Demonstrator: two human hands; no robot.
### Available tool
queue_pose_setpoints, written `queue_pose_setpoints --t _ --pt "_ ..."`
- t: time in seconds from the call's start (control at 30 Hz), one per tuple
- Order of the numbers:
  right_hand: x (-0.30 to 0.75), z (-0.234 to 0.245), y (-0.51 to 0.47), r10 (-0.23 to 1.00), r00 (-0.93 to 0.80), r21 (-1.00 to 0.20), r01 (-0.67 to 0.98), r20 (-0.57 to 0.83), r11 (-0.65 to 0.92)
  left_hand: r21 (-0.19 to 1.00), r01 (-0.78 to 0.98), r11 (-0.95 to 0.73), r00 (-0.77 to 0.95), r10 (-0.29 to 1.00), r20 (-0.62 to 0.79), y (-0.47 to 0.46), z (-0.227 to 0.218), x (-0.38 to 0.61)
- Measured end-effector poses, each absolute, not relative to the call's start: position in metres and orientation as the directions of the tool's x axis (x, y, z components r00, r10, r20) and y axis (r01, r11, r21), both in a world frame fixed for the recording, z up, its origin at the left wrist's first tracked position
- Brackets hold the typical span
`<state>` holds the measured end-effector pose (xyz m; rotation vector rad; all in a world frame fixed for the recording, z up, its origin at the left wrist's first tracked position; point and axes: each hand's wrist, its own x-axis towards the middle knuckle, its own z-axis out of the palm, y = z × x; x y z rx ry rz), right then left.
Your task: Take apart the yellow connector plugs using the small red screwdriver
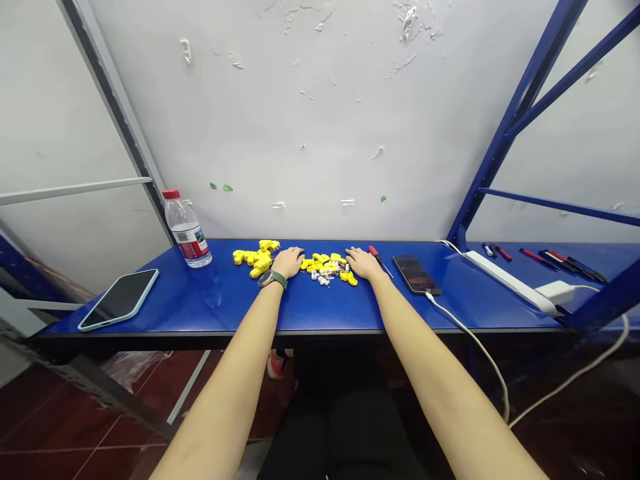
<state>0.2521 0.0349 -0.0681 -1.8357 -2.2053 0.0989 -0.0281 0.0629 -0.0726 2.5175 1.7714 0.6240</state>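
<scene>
My left hand lies flat on the blue table, fingers stretched toward the wall, a watch on its wrist. To its left is a cluster of yellow plastic pieces. Between my two hands lies a loose pile of yellow plastic parts mixed with small white parts. My right hand rests palm down at the right side of this pile, its fingers extended. Just right of it is a screwdriver with a red and black handle. Neither hand holds anything.
A water bottle with a red cap and a phone are on the left. Another phone is plugged into a white cable. A power strip and several red and black tools lie farther right, around the blue rack post.
</scene>
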Motion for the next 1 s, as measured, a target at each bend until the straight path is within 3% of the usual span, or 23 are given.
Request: queue_pose_setpoints --t 1.0 --pt "0.2524 -0.0692 0.0368 0.973 -0.134 -0.229 0.958 0.186 0.176 0.174 0.912 -0.370 0.307 0.901 0.307 0.0601 -0.0695 -0.0267"
